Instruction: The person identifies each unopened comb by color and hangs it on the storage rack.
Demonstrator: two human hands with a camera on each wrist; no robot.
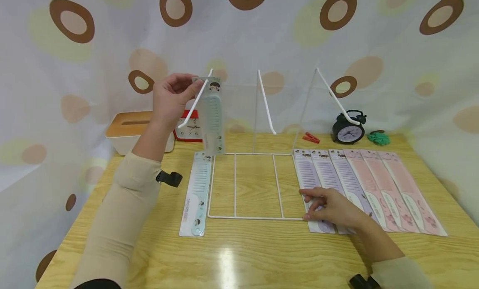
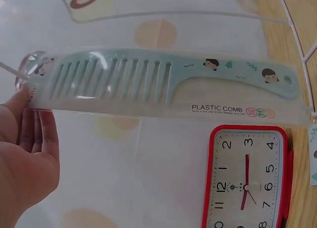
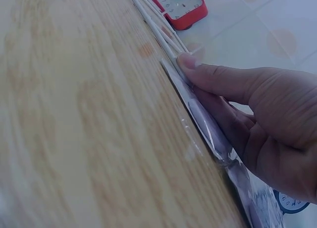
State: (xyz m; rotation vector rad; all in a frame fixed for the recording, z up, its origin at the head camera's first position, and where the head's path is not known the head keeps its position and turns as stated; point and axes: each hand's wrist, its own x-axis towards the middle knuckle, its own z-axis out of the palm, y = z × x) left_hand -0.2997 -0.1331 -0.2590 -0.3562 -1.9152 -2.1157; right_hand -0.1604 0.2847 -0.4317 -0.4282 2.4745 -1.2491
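Observation:
My left hand point(image 1: 173, 95) pinches the top of a light-green plastic comb in a clear packet point(image 1: 213, 118), between thumb and fingers. The packet hangs upright at the left prong point(image 1: 192, 104) of a white wire rack point(image 1: 258, 218), the prong passing in front of its top. In the left wrist view, the comb point(image 2: 119, 77) shows its teeth and printed faces. My right hand point(image 1: 333, 208) grips the rack's front right corner, thumb on the wire and fingers curled beside it. Under that hand lies a purple packaged comb point(image 1: 307, 168), partly hidden.
Another green packaged comb point(image 1: 196, 193) lies left of the rack. Purple and pink packaged combs point(image 1: 406, 189) lie in a row at right. Behind stand a tissue box point(image 1: 125, 135), a red clock point(image 1: 188, 131), red clothespins point(image 1: 311, 137), a black alarm clock point(image 1: 348, 131) and a green bundle point(image 1: 379, 138).

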